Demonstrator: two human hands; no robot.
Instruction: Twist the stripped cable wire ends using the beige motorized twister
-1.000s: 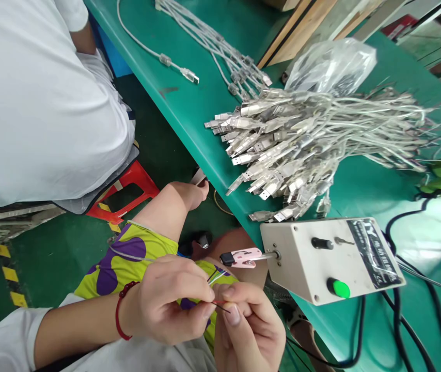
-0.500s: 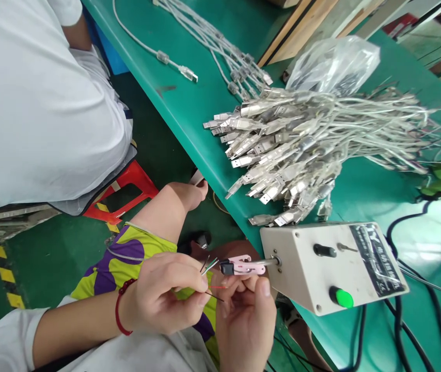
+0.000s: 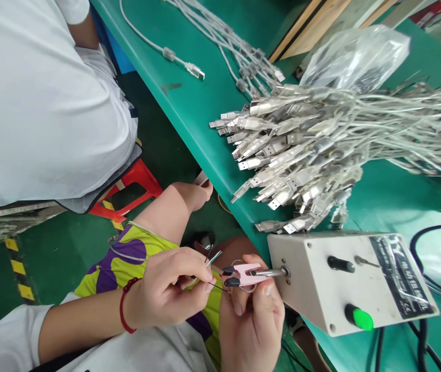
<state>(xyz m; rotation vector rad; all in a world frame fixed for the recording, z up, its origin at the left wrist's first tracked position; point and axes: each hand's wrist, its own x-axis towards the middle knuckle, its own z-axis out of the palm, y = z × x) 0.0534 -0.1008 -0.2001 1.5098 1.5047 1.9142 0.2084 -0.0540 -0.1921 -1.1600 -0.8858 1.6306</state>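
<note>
Thin wires (image 3: 214, 258), black, red, white and green, fan from the left hand (image 3: 166, 289), its fingers pinching them. Since the earlier frame, the right hand's (image 3: 253, 318) fingers have closed on the pink clip (image 3: 246, 274), parting its black tips beside the wires. Silvery USB cables (image 3: 294, 144) heap the green bench (image 3: 184, 111); a white-shirted co-worker (image 3: 50, 113) sits leftward.

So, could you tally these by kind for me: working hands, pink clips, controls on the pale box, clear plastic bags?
Hands (left hand, right hand): 2
Pink clip: 1
Controls on the pale box (green button, black knob, metal toggle): 3
Clear plastic bag: 1
Total: 7
</note>
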